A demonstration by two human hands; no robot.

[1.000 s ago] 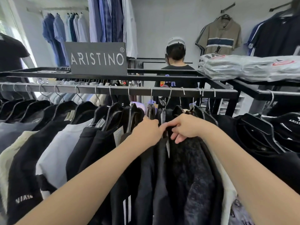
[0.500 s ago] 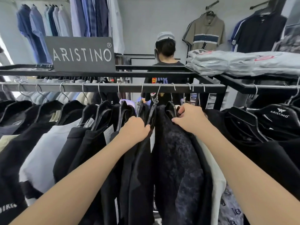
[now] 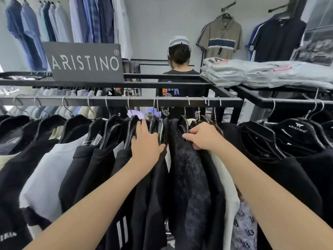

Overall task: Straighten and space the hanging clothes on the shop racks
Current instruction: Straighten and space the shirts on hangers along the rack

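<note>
A grey sign (image 3: 84, 62) lettered ARISTINO is being displayed upright on a black shelf (image 3: 162, 85). To the right of it, folded garments in clear plastic (image 3: 252, 74) are being kept in low stacks. Beyond the shelf, a person (image 3: 180, 76) in a white cap (image 3: 179, 40) and a dark printed T-shirt is being seen from behind, facing a pale wall (image 3: 158, 24).

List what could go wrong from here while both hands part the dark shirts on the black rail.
1. The left hand presses on the packed black plastic hangers. Their thin wire hooks sit close together on the black metal rail and might tangle or unhook.
2. The right hand grips the dark mottled shirt at its top. If it holds cloth rather than hanger, a tug may drag the shirt askew.
</note>
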